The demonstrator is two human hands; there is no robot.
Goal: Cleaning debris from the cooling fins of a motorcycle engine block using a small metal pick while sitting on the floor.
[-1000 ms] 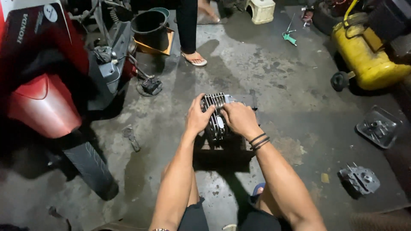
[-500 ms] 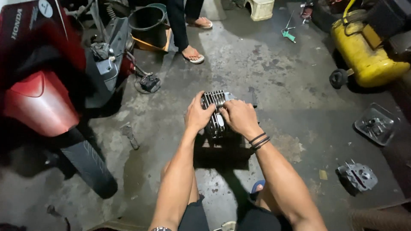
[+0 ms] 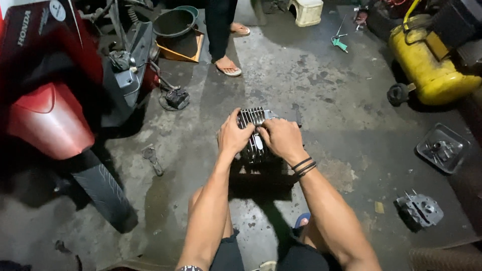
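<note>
Both hands — left hand (image 3: pixel 235 136), right hand (image 3: pixel 281 139) — clasped round finned engine cylinder (image 3: pixel 252 120).

Red scooter (image 3: pixel 50 115), yellow compressor tank (image 3: pixel 432 65), green basin (image 3: pixel 174 21).

A stained grey concrete floor (image 3: pixel 321 85) fills the scene, dimly lit and darker toward the edges. A red scooter (image 3: pixel 47 118) stands at the left, a yellow compressor tank (image 3: pixel 427 68) at the upper right, and a dark basin (image 3: pixel 173 22) sits near a standing person's sandalled foot (image 3: pixel 228 68).
</note>
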